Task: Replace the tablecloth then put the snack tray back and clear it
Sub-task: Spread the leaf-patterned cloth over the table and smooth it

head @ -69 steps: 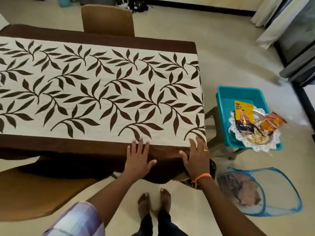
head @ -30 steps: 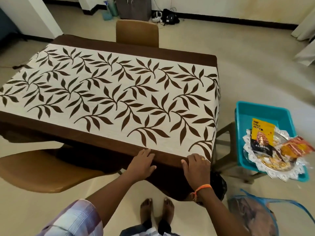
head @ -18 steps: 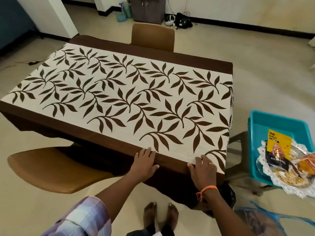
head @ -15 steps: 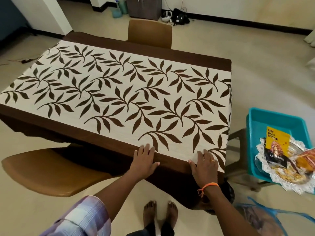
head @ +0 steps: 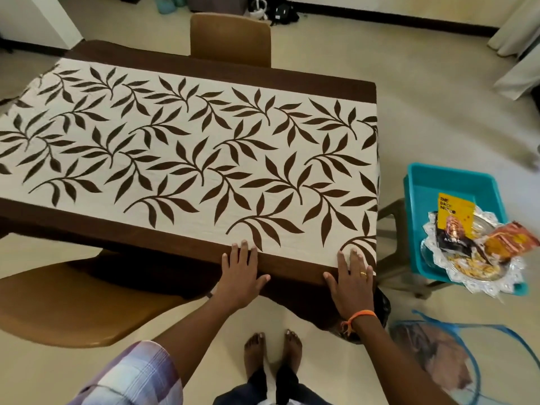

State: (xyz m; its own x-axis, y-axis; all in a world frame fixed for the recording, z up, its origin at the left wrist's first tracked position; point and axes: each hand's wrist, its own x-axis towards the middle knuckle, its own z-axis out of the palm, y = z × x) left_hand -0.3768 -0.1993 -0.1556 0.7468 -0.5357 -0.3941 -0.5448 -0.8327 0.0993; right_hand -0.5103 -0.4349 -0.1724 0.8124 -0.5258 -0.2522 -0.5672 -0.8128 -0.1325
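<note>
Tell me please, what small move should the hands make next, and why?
Probably lift both hands off and reach right for the silver snack tray. The leaf-print tablecloth already lies flat, with the left hand and right hand resting open on its near edge, while the tray sits in the teal tub beside the table.

1. Your left hand (head: 240, 274) and right hand (head: 350, 280) lie flat on the tablecloth's (head: 187, 147) near edge, at 6 o'clock.
2. The snack tray (head: 474, 258) sits in a tub (head: 450, 179) at 3 o'clock.
3. One chair (head: 230, 39) stands at 12 o'clock.
</note>
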